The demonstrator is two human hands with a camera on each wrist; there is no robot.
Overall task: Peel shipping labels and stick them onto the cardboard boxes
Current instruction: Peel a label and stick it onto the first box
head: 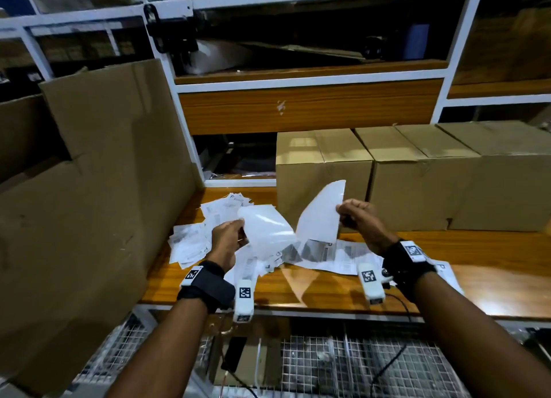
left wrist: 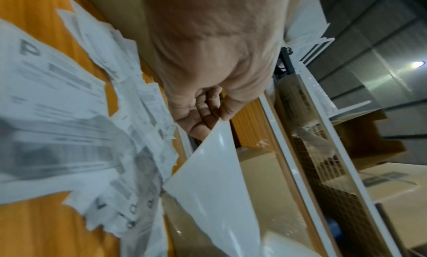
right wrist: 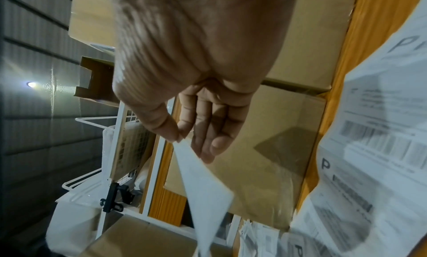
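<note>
A packing and dispatch station in a warehouse stockroom: sealed cardboard boxes (head: pixel 417 171) line the back of a wooden counter (head: pixel 298 284), with printed shipping labels (head: pixel 190 242) bearing barcodes strewn in front of them. Above the boxes rise white metal shelves (head: pixel 310 81); to their left stands a large open carton (head: pixel 89 189), and wire-mesh racking (head: pixel 328 365) sits below the counter.

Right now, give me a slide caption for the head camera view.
Left hand and right hand peel a label from its glossy backing before cardboard boxes.
</note>
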